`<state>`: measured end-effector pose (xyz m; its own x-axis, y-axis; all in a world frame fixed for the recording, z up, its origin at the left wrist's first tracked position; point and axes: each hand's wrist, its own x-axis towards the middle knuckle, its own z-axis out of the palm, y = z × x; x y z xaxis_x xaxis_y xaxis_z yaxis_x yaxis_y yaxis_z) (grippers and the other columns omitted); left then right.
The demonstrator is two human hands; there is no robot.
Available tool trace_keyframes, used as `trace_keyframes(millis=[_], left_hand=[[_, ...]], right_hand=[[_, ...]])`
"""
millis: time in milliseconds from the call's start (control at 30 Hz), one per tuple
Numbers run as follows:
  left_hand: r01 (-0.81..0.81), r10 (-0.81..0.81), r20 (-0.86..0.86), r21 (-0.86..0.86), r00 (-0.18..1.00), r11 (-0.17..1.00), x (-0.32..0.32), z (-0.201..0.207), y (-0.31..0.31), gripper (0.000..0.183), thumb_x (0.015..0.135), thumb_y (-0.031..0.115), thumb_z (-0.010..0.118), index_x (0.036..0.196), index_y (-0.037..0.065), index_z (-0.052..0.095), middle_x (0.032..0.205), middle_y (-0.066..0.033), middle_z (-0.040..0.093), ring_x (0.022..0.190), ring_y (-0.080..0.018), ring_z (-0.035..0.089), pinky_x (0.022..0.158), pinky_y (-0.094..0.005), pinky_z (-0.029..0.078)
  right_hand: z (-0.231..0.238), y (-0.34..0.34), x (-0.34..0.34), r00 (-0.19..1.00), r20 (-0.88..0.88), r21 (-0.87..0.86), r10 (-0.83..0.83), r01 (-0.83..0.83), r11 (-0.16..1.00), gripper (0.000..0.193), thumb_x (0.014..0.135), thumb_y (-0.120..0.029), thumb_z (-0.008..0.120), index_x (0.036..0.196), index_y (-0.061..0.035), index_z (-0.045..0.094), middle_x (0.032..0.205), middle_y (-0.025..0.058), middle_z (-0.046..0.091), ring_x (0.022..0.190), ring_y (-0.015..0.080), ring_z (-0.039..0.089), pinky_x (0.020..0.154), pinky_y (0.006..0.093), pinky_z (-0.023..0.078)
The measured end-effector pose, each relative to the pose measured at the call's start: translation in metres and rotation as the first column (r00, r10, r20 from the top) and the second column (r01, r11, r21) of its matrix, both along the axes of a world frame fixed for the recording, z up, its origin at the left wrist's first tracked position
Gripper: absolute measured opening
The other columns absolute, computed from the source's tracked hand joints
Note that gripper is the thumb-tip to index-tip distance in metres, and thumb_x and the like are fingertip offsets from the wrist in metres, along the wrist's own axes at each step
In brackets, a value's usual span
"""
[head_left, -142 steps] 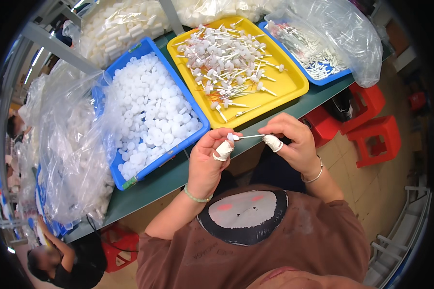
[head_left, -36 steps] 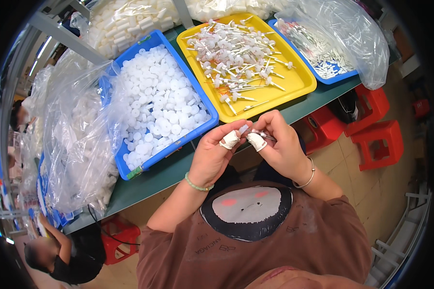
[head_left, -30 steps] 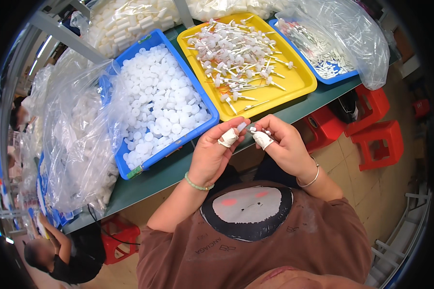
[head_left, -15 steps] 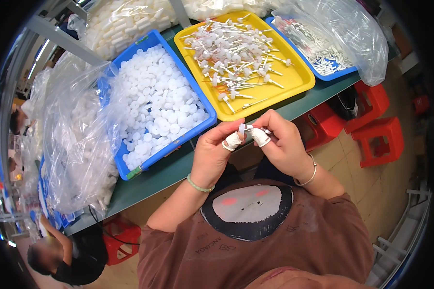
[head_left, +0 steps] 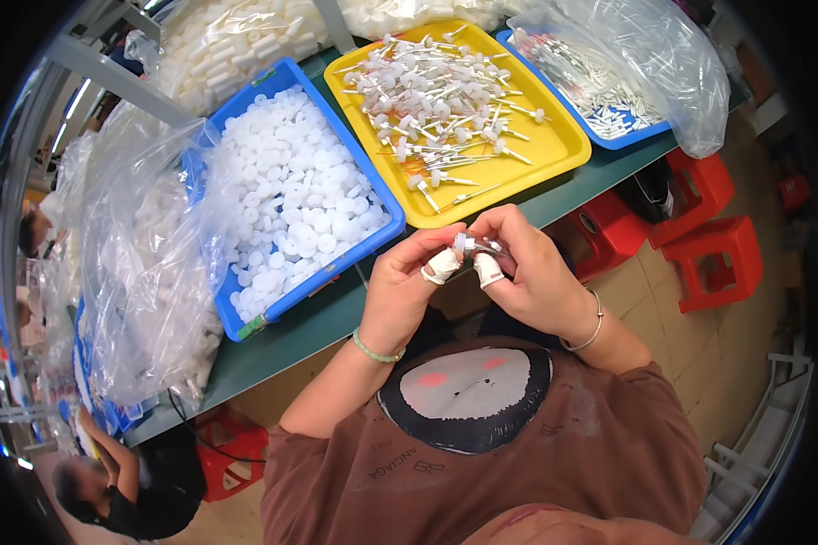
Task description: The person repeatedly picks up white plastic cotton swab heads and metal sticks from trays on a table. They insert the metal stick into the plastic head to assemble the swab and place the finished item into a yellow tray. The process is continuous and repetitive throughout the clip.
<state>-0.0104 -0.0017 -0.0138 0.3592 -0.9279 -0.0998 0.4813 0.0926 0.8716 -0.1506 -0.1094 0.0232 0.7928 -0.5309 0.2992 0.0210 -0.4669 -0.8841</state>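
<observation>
In front of my chest my left hand (head_left: 407, 277) pinches a small white plastic disc (head_left: 461, 242), thumb against fingertips. Close against it, my right hand (head_left: 534, 271) grips a thin white rod-like piece (head_left: 484, 245) whose end meets the disc. How far the rod goes into the disc cannot be made out, since my fingers cover most of it. Both thumbs wear white finger covers. Just beyond my hands, a yellow tray (head_left: 541, 165) holds a heap of white rods fitted with discs and thin reddish wires (head_left: 436, 100).
Left of the yellow tray stands a blue tray (head_left: 332, 274) full of loose white discs (head_left: 300, 182). At the right, another blue tray (head_left: 632, 139) holds white rods under a clear bag (head_left: 691, 73). Bulging plastic bags (head_left: 145, 263) line the left. Red stools (head_left: 718, 263) and a seated person (head_left: 154, 486) flank the table.
My right hand has turned slightly and its thumb has moved down and left. The disc and the rod's end now show more openly between my fingertips. My left hand has barely moved.
</observation>
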Motion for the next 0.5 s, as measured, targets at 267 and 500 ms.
trace_keyframes(millis=[267, 500], left_hand=[[0.018, -0.019, 0.054, 0.009, 0.998, 1.000, -0.001, 0.000, 0.001, 0.032, 0.089, 0.009, 0.064, 0.118, -0.001, 0.058, 0.109, -0.0061, 0.063, 0.098, -0.0125, 0.061, 0.087, -0.0268, 0.050], [0.000, -0.001, -0.157, -0.006, 0.988, 1.000, 0.002, 0.001, 0.002, 0.032, 0.091, 0.010, 0.061, 0.121, 0.000, 0.056, 0.107, -0.0038, 0.062, 0.096, -0.0122, 0.061, 0.089, -0.0265, 0.050]], right_hand=[[-0.013, -0.008, -0.007, 0.999, 0.015, 0.071, 0.052, -0.053, 0.996, 0.020, 0.082, 0.005, 0.050, 0.101, 0.0003, 0.052, 0.087, 0.0129, 0.059, 0.074, 0.0205, 0.060, 0.067, 0.0306, 0.047], [-0.005, -0.002, -0.010, 0.994, 0.020, 0.019, -0.110, 0.110, 0.994, 0.019, 0.080, 0.006, 0.054, 0.098, 0.0009, 0.058, 0.085, 0.0058, 0.055, 0.061, 0.0075, 0.046, 0.055, 0.0222, 0.039]])
